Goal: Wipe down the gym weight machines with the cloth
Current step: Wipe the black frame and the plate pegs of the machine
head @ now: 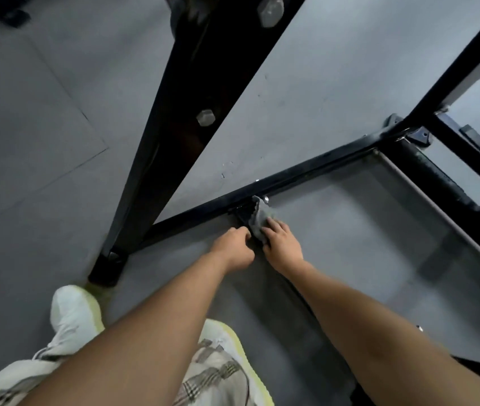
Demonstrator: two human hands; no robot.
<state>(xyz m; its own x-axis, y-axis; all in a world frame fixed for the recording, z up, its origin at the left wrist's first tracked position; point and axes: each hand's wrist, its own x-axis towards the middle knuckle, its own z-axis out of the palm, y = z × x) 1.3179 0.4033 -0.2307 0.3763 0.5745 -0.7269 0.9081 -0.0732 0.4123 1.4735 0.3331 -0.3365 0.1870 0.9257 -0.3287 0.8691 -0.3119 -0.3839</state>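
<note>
A black steel machine frame lies low on the grey floor, its long base bar running from lower left to upper right. A short black bar branches off it toward me. A grey cloth is bunched on that branch, close to the joint. My right hand presses the cloth down onto the bar with its fingers over the fabric. My left hand sits just to the left, its curled fingers gripping the edge of the same bar. Both forearms reach forward from the bottom of the view.
A thick black upright post with two silver bolts rises at the left of the hands, its foot near my white shoes. More black frame bars and a grey rod cross at the right. Grey rubber floor tiles surround everything.
</note>
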